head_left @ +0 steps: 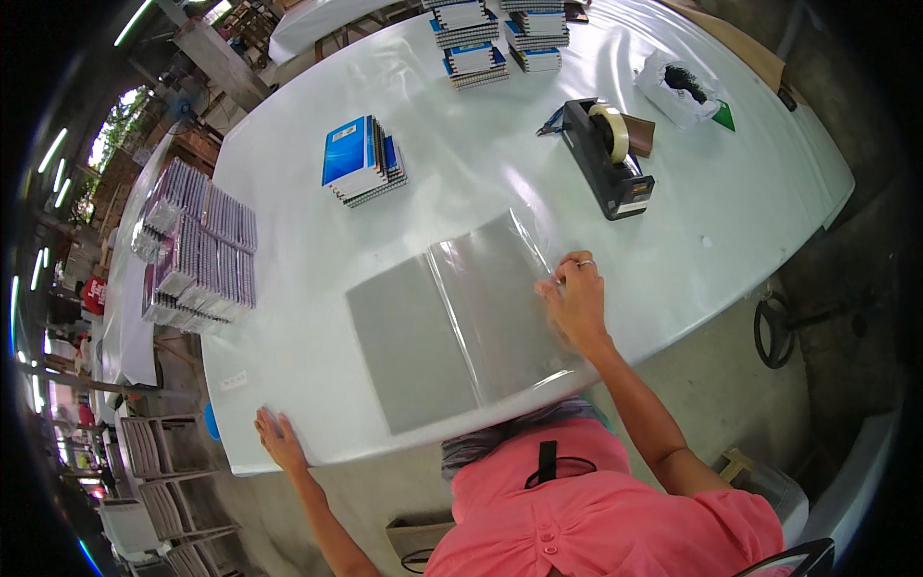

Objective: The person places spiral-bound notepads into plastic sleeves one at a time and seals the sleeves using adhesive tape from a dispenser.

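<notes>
Currently the work in hand appears to be the fitting of a clear plastic cover [500,298] over an opened grey book cover [413,341], which lies flat near the front edge of the white table [317,240], directly before the person. The right hand [577,298] rests on the right edge of the clear plastic cover, fingers curled and pinching or pressing the film there; a ring shows on one finger. The left hand [281,438] lies released, palm down with fingers spread, at the table's front edge, well apart from the grey book cover and holding nothing. The film overlaps the right half of the grey book cover and extends past it toward the far side. A black tape dispenser [611,159] stands beyond the right hand, within reach. A stack of blue spiral notebooks [363,162] sits farther back, more notebook stacks [490,43] lie at the far end, and wrapped bundles of notebooks [197,250] occupy the left side. Judged from this layout, the next move calls for drawing the film flat and square to the cover's edge, then securing the fold with tape, with the free hand steadying the sheet
</notes>
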Demonstrator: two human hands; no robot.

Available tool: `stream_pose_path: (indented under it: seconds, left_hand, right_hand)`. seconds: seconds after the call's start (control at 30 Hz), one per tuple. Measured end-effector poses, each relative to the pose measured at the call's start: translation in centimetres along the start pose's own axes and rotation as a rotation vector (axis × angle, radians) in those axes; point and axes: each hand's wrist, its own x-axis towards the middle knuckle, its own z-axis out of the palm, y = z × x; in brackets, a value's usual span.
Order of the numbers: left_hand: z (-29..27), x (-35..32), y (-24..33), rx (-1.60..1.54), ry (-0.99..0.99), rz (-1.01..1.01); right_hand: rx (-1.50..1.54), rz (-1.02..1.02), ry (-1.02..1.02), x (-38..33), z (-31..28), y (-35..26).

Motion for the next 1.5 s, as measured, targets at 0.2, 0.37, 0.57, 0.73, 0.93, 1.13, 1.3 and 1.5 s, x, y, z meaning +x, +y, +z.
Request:
stream_pose_path:
  seconds: [0.2, 0.37, 0.57, 0.73, 0.93, 1.13, 1.3, 1.5]
  left_hand:
    - [0.2, -0.1, 0.7, -0.183, 0.02, -0.004]
    - [-0.5, -0.2, 6.2, 0.188, 0.117, 0.265]
    - [-2.4, -8.4, 25.4, -0.058, -0.391, 0.985]
    - [1.4, -7.3, 25.8, -0.015, -0.26, 1.194]
    - [0.9, 2.0, 28.4, -0.458, -0.301, 0.743]
    - [3.4, 12.3, 33.2, -1.446, -0.555, -0.229]
    - [4.4, 9.0, 34.6, -1.36, -0.541, -0.144]
    - [4.3, 8.9, 32.4, -1.408, -0.462, -0.139]
  right_hand:
    - [0.052, -0.039, 0.054, -0.7, 0.4, 0.5]
    - [0.005, -0.007, 0.097, -0.1, 1.0, 0.1]
    - [-0.011, 0.028, 0.114, 0.8, 1.4, -0.4]
    - [-0.085, -0.069, 0.131, 2.6, 0.7, 0.5]
    - [0.359, -0.184, 0.089, 10.7, 0.9, -3.6]
    - [0.906, 0.345, -0.399, 18.4, 10.0, -15.7]
    - [1.055, 0.551, -0.533, 22.8, 14.2, -17.7]
    - [1.167, 0.65, -0.258, 23.3, 16.4, -19.1]
